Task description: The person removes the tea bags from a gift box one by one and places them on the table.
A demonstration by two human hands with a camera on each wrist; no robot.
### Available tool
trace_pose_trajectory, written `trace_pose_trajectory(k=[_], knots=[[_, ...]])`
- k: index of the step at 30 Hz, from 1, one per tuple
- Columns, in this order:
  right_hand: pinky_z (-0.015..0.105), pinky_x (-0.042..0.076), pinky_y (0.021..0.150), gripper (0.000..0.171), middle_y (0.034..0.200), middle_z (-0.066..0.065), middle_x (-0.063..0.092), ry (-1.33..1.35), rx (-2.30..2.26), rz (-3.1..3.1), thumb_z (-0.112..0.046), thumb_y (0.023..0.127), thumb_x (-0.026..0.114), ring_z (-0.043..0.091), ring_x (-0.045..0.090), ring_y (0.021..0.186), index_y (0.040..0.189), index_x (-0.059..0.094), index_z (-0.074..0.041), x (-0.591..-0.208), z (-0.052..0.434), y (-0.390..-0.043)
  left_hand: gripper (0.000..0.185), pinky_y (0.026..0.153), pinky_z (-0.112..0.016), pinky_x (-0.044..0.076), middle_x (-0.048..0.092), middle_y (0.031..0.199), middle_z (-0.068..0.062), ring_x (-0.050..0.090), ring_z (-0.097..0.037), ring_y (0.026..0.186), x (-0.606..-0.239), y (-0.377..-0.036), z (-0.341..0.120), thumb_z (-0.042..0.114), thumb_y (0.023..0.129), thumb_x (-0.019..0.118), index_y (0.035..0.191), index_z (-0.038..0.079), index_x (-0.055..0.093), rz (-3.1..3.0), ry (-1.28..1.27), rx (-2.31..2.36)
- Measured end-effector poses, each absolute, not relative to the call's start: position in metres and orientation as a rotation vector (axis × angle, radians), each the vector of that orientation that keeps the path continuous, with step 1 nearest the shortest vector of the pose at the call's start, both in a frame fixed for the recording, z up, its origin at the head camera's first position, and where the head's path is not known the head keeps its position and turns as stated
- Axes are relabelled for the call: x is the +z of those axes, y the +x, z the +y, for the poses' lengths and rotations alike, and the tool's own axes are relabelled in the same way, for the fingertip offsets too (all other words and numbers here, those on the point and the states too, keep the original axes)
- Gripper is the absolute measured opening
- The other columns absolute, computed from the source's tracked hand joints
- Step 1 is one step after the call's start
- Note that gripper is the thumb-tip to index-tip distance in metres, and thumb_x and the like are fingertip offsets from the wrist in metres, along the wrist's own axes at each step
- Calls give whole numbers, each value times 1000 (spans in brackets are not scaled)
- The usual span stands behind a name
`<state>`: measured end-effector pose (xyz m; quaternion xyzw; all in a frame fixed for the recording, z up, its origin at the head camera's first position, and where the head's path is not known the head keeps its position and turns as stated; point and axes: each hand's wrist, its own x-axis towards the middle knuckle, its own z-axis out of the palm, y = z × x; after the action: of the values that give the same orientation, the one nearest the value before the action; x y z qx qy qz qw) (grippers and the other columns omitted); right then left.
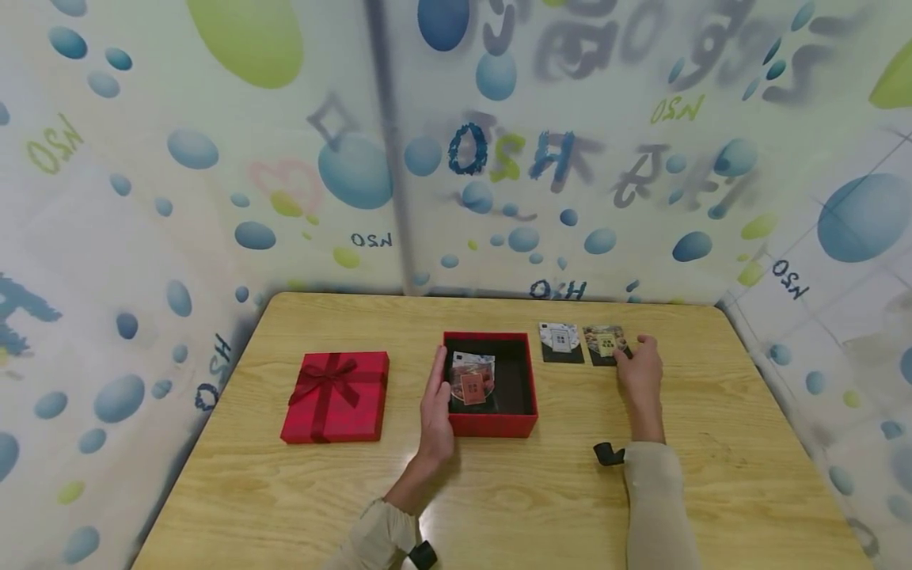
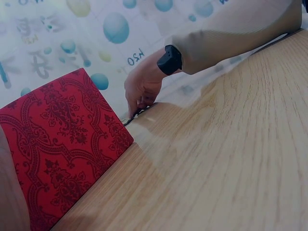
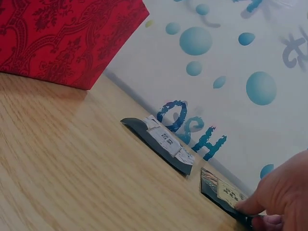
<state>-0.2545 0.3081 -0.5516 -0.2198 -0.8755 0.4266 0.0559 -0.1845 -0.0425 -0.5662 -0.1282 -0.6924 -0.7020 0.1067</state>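
An open red box (image 1: 492,426) with a black inside stands mid-table and holds a couple of small packets (image 1: 472,381). My left hand (image 1: 437,378) lies flat along the box's left wall, fingers straight. Two dark packets lie flat behind the box on the right: one with a white label (image 1: 560,342) and one with a yellowish label (image 1: 604,343). My right hand (image 1: 631,354) pinches the near right edge of the yellowish packet (image 3: 222,192), which still lies on the table. The left wrist view shows the box's patterned side (image 2: 62,144) and the right hand (image 2: 139,103) on that packet.
The red lid (image 1: 335,396) with a dark red ribbon bow lies flat to the left of the box. The wooden table (image 1: 499,507) is hemmed in by printed bubble-pattern walls (image 1: 214,198) on three sides. A black strap sits on each wrist.
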Motion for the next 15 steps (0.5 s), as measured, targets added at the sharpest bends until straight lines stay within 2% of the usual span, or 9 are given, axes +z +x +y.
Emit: trace_pose_trajectory(k=[5, 15], knots=[[67, 42, 103, 64, 142, 44, 43, -689, 1306, -2678, -14, 107, 55, 58, 46, 129, 157, 25, 11, -549, 308, -255, 56, 124, -17, 14, 17, 175, -6, 12, -24, 161, -565, -185, -42, 12, 112, 23, 168, 10, 19, -2022, -395, -2060], [70, 43, 95, 69, 142, 48, 30, -745, 1247, -2711, -21, 106, 56, 63, 45, 116, 155, 22, 14, -547, 307, -253, 56, 123, -16, 15, 17, 174, -13, 13, -31, 160, -566, -183, -43, 5, 111, 25, 167, 8, 21, -1994, -423, -2037]])
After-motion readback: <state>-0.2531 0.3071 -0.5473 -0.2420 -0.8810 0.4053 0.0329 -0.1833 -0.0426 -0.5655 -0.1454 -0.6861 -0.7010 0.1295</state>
